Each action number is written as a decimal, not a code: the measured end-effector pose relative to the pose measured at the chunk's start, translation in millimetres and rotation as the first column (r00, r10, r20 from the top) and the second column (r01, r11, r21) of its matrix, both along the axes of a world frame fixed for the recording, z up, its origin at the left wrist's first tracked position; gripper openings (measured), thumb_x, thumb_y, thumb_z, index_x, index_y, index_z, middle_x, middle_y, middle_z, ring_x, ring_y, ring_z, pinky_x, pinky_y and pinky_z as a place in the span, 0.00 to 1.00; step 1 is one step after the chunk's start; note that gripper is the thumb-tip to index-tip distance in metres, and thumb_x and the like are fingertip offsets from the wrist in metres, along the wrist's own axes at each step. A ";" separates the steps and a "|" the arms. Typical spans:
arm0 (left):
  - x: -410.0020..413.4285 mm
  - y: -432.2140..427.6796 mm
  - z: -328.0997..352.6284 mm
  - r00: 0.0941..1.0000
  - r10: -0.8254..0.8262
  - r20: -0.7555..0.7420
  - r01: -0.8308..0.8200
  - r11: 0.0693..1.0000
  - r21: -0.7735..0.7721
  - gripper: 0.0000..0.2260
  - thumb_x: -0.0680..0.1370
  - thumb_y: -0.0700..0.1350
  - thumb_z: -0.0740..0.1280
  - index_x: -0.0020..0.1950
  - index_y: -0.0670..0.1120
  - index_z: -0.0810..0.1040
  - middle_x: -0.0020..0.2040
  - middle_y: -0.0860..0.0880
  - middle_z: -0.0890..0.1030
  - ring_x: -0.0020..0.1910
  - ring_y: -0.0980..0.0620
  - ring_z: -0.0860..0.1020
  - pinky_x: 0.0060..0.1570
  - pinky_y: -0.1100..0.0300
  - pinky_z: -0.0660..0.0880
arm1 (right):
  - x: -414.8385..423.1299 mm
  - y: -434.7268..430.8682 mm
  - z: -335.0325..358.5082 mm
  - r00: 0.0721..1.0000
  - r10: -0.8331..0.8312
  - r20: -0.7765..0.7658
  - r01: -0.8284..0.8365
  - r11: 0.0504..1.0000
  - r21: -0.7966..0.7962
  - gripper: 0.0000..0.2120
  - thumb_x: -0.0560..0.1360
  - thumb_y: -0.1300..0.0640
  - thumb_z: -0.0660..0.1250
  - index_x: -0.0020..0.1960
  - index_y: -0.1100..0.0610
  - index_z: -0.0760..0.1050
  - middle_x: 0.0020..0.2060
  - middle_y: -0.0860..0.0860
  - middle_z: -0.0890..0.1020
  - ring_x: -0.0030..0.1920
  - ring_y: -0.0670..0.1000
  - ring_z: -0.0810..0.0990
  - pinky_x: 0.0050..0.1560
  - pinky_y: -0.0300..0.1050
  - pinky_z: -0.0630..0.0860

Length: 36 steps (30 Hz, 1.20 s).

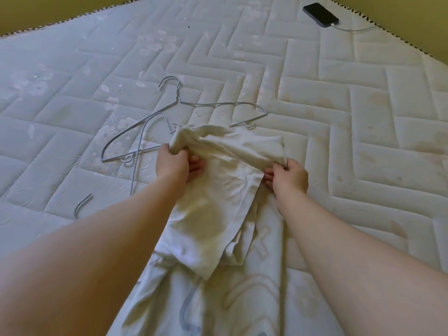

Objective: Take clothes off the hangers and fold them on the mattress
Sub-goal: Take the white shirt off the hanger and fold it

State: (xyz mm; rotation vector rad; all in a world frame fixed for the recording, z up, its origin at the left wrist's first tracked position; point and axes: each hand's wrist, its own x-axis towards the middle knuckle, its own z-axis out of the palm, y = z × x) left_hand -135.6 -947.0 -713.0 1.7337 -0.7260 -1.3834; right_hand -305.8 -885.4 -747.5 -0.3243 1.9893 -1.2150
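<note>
A cream-white garment (218, 202) lies lengthwise on the quilted mattress (339, 105), its far end lifted and doubled back toward me. My left hand (173, 161) grips the left corner of that raised fold. My right hand (288, 177) pinches the right corner. Two grey wire hangers (184, 104) lie bare on the mattress just beyond and left of the garment, overlapping each other. Under the garment's near end lies a pale patterned cloth (254, 299) with a grey hanger partly showing beneath it.
A black phone (320, 14) on a white charging cable (356, 29) rests at the far right of the mattress. A short grey hook end (82, 206) shows beside my left forearm. Yellow walls border the mattress edges at the back.
</note>
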 end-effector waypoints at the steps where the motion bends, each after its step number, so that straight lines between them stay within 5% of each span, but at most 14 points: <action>1: 0.4 -2.4 0.9 1.000 -0.012 0.013 0.013 1.000 -0.021 0.08 0.78 0.34 0.54 0.52 0.46 0.66 0.39 0.44 0.76 0.30 0.50 0.79 0.32 0.57 0.80 | 2.8 -2.8 2.8 1.000 0.024 -0.009 -0.025 0.999 -0.026 0.06 0.78 0.62 0.60 0.45 0.54 0.74 0.44 0.55 0.82 0.40 0.53 0.79 0.46 0.49 0.78; 2: 0.4 -2.9 -0.1 0.998 -0.050 0.049 0.051 0.998 -0.020 0.10 0.79 0.37 0.55 0.58 0.47 0.65 0.44 0.43 0.76 0.34 0.49 0.79 0.36 0.55 0.80 | 6.6 -3.3 5.4 0.998 0.068 0.006 -0.068 0.997 -0.027 0.08 0.78 0.60 0.61 0.55 0.53 0.73 0.50 0.52 0.81 0.46 0.53 0.78 0.53 0.50 0.76; 4: 0.6 9.1 -6.8 0.938 -0.232 0.257 0.232 0.972 0.032 0.23 0.79 0.41 0.59 0.72 0.51 0.55 0.52 0.44 0.75 0.43 0.46 0.77 0.47 0.50 0.77 | 16.6 8.3 6.3 0.984 0.172 0.038 -0.173 0.985 0.025 0.27 0.77 0.58 0.63 0.73 0.48 0.59 0.57 0.49 0.73 0.56 0.52 0.74 0.62 0.48 0.70; 6: 1.1 36.9 -12.9 0.772 -0.423 0.474 0.461 0.886 0.040 0.30 0.79 0.42 0.62 0.76 0.52 0.51 0.61 0.46 0.73 0.57 0.45 0.75 0.60 0.48 0.72 | 30.1 28.5 7.6 0.973 0.230 0.032 -0.231 0.972 0.038 0.33 0.75 0.59 0.66 0.75 0.47 0.55 0.64 0.51 0.72 0.62 0.53 0.73 0.65 0.48 0.70; 7: 1.7 53.1 -17.7 0.665 -0.501 0.554 0.568 0.821 0.061 0.30 0.78 0.42 0.62 0.76 0.52 0.52 0.66 0.46 0.71 0.63 0.45 0.72 0.64 0.49 0.69 | 39.2 41.3 9.1 0.967 0.250 0.047 -0.252 0.967 0.044 0.32 0.74 0.60 0.66 0.74 0.49 0.59 0.64 0.51 0.73 0.62 0.52 0.74 0.65 0.48 0.70; 9: 5.9 88.3 -23.4 0.293 -0.639 0.712 0.747 0.617 0.247 0.26 0.79 0.45 0.60 0.76 0.52 0.56 0.73 0.48 0.63 0.72 0.47 0.61 0.70 0.51 0.59 | 57.8 69.0 9.5 0.945 0.326 0.024 -0.326 0.937 0.124 0.26 0.73 0.61 0.67 0.69 0.52 0.67 0.63 0.53 0.76 0.63 0.54 0.75 0.64 0.49 0.71; 11: 15.5 120.1 -26.4 0.006 -0.618 0.787 0.796 0.479 0.370 0.20 0.81 0.48 0.55 0.73 0.53 0.59 0.76 0.51 0.56 0.76 0.49 0.52 0.71 0.52 0.51 | 75.8 96.8 10.1 0.874 0.482 -0.068 -0.448 0.852 0.271 0.21 0.73 0.59 0.66 0.66 0.53 0.72 0.63 0.53 0.77 0.63 0.54 0.74 0.64 0.47 0.70; 14: 35.9 164.4 -19.4 -0.059 -0.609 0.791 0.801 0.444 0.401 0.19 0.82 0.50 0.52 0.73 0.55 0.59 0.76 0.51 0.55 0.76 0.50 0.50 0.71 0.52 0.49 | 100.7 142.7 16.1 0.763 0.631 -0.138 -0.538 0.739 0.406 0.21 0.74 0.58 0.63 0.66 0.50 0.72 0.65 0.50 0.74 0.64 0.53 0.72 0.65 0.43 0.68; 17: 60.6 205.4 -14.9 -0.155 -0.615 0.773 0.786 0.398 0.474 0.23 0.82 0.49 0.53 0.76 0.55 0.51 0.78 0.52 0.49 0.77 0.49 0.46 0.73 0.51 0.46 | 121.2 184.9 17.8 0.756 0.645 -0.112 -0.536 0.708 0.461 0.22 0.74 0.57 0.62 0.68 0.48 0.70 0.68 0.48 0.70 0.68 0.51 0.69 0.68 0.41 0.64; 25: 153.2 313.8 -15.8 0.009 -0.697 0.717 0.702 0.515 0.492 0.33 0.77 0.49 0.62 0.75 0.62 0.46 0.77 0.55 0.48 0.75 0.49 0.52 0.68 0.51 0.59 | 174.9 321.5 12.8 0.840 0.530 -0.119 -0.428 0.781 0.455 0.29 0.71 0.60 0.68 0.70 0.47 0.67 0.71 0.49 0.64 0.70 0.50 0.65 0.66 0.39 0.62; 29: 184.5 350.3 -15.0 0.370 -0.656 0.658 0.505 0.736 0.450 0.41 0.72 0.49 0.70 0.76 0.56 0.46 0.75 0.48 0.54 0.72 0.43 0.59 0.66 0.46 0.64 | 205.2 375.9 15.3 0.906 0.394 -0.152 -0.286 0.837 0.466 0.37 0.71 0.63 0.69 0.75 0.53 0.56 0.72 0.54 0.62 0.71 0.56 0.62 0.67 0.43 0.60; 32: 204.8 372.5 -18.2 0.592 -0.596 0.543 0.429 0.803 0.414 0.40 0.70 0.47 0.74 0.75 0.47 0.54 0.70 0.43 0.63 0.68 0.42 0.66 0.63 0.47 0.67 | 224.9 403.4 18.3 0.965 0.247 -0.090 -0.138 0.768 0.625 0.38 0.72 0.57 0.70 0.75 0.51 0.54 0.71 0.54 0.61 0.69 0.59 0.63 0.64 0.54 0.64; 36: 226.2 391.4 -19.3 0.733 -0.602 0.316 0.454 0.780 0.432 0.23 0.68 0.45 0.76 0.59 0.45 0.71 0.50 0.46 0.77 0.51 0.43 0.77 0.50 0.53 0.75 | 233.2 431.6 11.1 0.977 0.212 -0.014 -0.143 0.707 0.692 0.16 0.72 0.47 0.69 0.49 0.55 0.68 0.56 0.56 0.78 0.54 0.60 0.77 0.55 0.51 0.74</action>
